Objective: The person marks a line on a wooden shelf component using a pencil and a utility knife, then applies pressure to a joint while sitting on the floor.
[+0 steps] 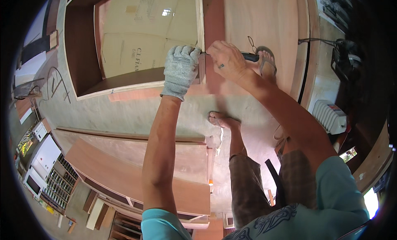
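Observation:
My left hand [181, 70] wears a grey knitted glove. Its fingers are curled closed against the edge of an open wooden cabinet box [202, 21], and what they grip, if anything, is hidden. Just to the right, my bare right hand [226, 60], with a ring on one finger, is wrapped round a tool with a black handle [250, 57]. A thin dark shaft points left from that fist to the cabinet edge beside the gloved thumb. Whether the tip touches the wood or the glove, I cannot tell.
Brown cardboard [153, 33] lies within the cabinet. Under it and to its right is a reddish plywood sheet [260, 21], where one of my sandalled feet [268, 62] rests. Long wooden cabinets [136, 165] stand lower left. At right are a ribbed white container [330, 117] and black cables [318, 40].

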Motion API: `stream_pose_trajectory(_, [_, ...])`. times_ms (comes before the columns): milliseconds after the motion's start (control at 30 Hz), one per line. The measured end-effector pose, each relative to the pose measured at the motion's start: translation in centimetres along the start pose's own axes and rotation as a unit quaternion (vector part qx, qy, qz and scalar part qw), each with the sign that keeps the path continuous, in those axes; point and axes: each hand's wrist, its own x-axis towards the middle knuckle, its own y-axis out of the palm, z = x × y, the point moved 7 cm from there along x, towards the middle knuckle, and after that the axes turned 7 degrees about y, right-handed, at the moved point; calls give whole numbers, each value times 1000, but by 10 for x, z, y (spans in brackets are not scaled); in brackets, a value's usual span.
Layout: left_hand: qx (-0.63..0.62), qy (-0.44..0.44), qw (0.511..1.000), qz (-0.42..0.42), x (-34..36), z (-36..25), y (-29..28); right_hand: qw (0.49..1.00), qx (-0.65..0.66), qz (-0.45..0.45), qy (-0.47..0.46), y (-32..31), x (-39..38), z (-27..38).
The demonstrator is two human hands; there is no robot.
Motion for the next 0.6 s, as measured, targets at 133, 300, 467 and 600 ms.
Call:
stream_pose_trajectory(133, [-20, 18, 999, -31, -27, -20, 6, 1000, 26, 10, 3, 12, -33, 4])
stream_pose_trajectory(300, [-69, 27, 996, -57, -56, -39, 4, 996, 44, 65, 29, 18, -67, 16])
stream_pose_trajectory(467, [-49, 26, 997, -51, -76, -51, 6, 995, 52, 80, 42, 25, -88, 23])
stream_pose_trajectory(600, [-26, 44, 998, -45, -90, -54, 11, 989, 87, 113, 28, 33, -98, 27])
